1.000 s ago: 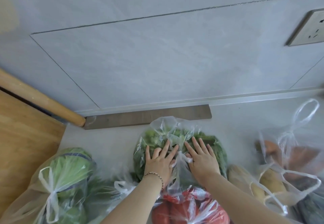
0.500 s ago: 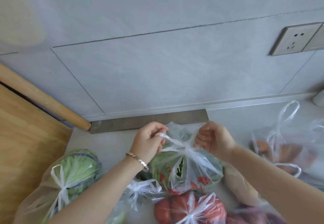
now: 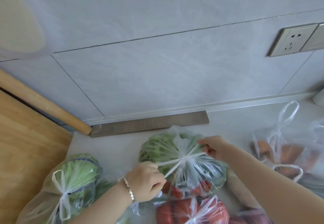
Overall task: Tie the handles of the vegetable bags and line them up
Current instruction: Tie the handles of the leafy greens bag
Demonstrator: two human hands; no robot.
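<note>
A clear plastic bag of green vegetables [image 3: 161,150] with red print sits in the middle of the grey counter. Its two handles cross in a knot [image 3: 182,159] on top. My left hand [image 3: 147,181], with a bead bracelet on the wrist, grips one handle and pulls it down and left. My right hand [image 3: 213,146] grips the other handle and pulls it up and right. A tied cabbage bag [image 3: 73,176] lies at the left. A tied bag of tomatoes [image 3: 192,209] lies in front.
A carrot bag [image 3: 284,151] with loose handles stands at the right. A wooden board [image 3: 26,150] and a rolling pin [image 3: 45,104] lean at the left. A grey strip [image 3: 149,123] lies along the tiled wall. A socket [image 3: 291,39] is on the wall.
My hands went from pressing flat on the green bag to gripping its handles, lifting them, and now pulling them apart diagonally so the knot draws tight.
</note>
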